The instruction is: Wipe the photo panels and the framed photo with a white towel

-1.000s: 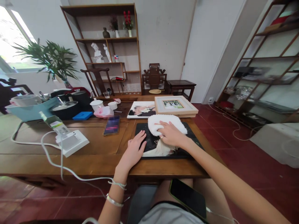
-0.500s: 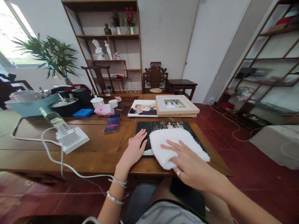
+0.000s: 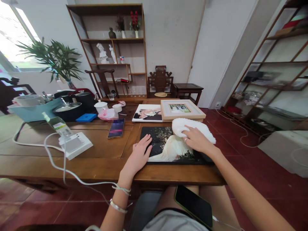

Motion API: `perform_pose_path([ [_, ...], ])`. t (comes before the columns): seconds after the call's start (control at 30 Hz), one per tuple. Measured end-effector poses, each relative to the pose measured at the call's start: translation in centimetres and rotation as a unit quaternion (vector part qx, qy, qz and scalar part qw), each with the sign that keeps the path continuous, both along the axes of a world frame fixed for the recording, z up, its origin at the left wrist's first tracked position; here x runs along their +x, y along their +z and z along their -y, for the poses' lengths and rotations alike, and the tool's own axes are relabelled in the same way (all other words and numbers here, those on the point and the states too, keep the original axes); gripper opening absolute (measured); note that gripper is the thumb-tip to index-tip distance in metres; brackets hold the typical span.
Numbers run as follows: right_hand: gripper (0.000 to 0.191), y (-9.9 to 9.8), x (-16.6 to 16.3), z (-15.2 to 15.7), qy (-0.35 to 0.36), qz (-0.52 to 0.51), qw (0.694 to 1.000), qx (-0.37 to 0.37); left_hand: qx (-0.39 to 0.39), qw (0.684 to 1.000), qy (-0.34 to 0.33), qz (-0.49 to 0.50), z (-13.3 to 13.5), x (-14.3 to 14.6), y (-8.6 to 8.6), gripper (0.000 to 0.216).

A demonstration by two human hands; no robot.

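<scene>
A dark photo panel (image 3: 157, 136) with a white gown printed on it lies flat near the table's front edge. My left hand (image 3: 140, 150) rests flat on its left edge, fingers stretched out, holding nothing. At the panel's far right corner, my right hand (image 3: 196, 138) presses a fluffy white towel (image 3: 204, 127) down, its fingers sunk partly into the cloth. The towel covers the upper right of the picture and hides what is printed there.
Behind the panel lie a white photo print (image 3: 147, 116) and a light wooden picture frame (image 3: 166, 110). Left on the wooden table (image 3: 103, 163) are a phone (image 3: 116, 128), a white box (image 3: 77, 146), a blue box (image 3: 86, 117) and cables. Another phone (image 3: 194, 205) lies on my lap.
My right hand has slid the towel away from me, from the panel's middle to its far right corner, uncovering the gown. My left hand has stayed in place.
</scene>
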State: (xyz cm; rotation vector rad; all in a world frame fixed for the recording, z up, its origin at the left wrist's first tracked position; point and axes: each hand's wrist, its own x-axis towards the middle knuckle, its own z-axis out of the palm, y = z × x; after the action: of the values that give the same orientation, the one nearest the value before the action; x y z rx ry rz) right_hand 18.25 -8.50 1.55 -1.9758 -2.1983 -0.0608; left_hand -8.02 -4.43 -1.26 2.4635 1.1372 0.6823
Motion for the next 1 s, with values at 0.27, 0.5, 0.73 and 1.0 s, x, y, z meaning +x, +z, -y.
perform_pose_path([
  [0.27,0.036,0.4,-6.8,4.4,0.117,-0.058,0.991,-0.005,0.002,1.0,0.002,0.006,-0.2,0.0,-0.3,0.038],
  [0.5,0.026,0.2,-4.4,9.1,0.148,-0.08,0.986,0.0,0.002,1.0,0.001,0.008,0.0,0.0,-0.2,0.038],
  [0.73,0.029,-0.8,-1.5,6.0,0.008,-0.031,0.999,0.042,0.004,1.0,0.002,0.01,0.0,0.0,-0.1,0.037],
  [1.0,0.037,0.0,-7.2,4.1,0.022,-0.04,0.999,0.023,0.002,0.994,0.014,0.112,0.4,-0.3,0.2,0.048],
])
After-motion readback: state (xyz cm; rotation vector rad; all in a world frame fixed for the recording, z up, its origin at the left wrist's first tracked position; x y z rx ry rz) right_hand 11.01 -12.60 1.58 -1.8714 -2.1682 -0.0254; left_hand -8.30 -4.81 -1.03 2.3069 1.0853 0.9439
